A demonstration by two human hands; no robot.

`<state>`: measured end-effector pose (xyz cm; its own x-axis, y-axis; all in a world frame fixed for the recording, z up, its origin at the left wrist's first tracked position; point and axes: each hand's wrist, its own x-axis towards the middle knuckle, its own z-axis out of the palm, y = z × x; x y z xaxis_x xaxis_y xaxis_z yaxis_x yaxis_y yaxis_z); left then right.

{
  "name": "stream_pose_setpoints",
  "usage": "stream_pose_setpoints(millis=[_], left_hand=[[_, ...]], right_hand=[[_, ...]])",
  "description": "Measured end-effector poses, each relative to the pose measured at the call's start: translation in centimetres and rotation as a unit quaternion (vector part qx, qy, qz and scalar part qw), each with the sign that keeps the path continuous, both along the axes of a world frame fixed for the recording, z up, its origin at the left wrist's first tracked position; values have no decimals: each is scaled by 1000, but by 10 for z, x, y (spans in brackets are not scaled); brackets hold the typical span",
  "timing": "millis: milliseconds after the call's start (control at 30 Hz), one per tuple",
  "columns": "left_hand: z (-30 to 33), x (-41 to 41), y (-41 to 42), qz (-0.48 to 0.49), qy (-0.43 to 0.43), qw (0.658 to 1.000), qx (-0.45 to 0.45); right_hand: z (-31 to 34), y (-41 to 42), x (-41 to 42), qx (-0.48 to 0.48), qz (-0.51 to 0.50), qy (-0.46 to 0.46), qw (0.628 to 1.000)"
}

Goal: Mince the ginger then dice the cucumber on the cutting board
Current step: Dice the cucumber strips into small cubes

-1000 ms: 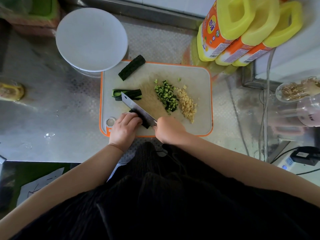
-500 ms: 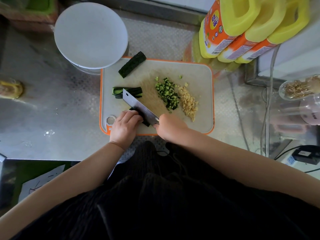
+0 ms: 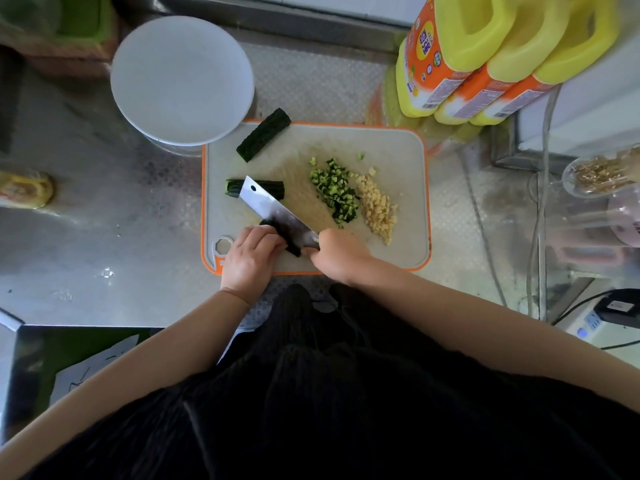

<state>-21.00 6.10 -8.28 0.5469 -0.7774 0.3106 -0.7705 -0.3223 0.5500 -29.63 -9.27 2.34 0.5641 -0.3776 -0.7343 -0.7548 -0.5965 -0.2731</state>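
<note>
The knife's handle is hidden inside the right hand (image 3: 337, 254), whose fingers are curled tight around it; only the broad blade of the cleaver (image 3: 277, 213) shows, angled toward the upper left of the frame. The cucumber piece (image 3: 289, 242) being cut is mostly covered: the blade crosses it and the left hand (image 3: 251, 259) holds it down with bent fingers, so only a dark sliver shows at the lower middle of the cutting board (image 3: 398, 150). A bundle of cucumber strips (image 3: 235, 187) lies partly behind the blade tip. Another dark, bumpy-skinned cucumber length (image 3: 264, 135) rests at the board's upper left edge. At the board's centre sits a heap of diced cucumber (image 3: 334, 194), green and pale, touching the pile of minced ginger (image 3: 377, 209), tan and crumbly, on its right.
</note>
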Motion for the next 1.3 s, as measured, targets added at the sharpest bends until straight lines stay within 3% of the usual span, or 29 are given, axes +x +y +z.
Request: stream_pose_setpoints(millis=[200, 867, 1167, 1300], left_hand=[[3, -1, 1, 3, -2, 1000, 19], [1, 0, -2, 26, 8, 1000, 9], [2, 1, -1, 19, 9, 1000, 16], [5, 3, 4, 8, 23, 999, 35]], right_hand=[[5, 1, -8, -24, 42, -8, 999], [3, 11, 1, -27, 44, 34, 998], [-4, 10, -1, 9, -19, -10, 1000], [2, 3, -5, 1, 2, -28, 1000]])
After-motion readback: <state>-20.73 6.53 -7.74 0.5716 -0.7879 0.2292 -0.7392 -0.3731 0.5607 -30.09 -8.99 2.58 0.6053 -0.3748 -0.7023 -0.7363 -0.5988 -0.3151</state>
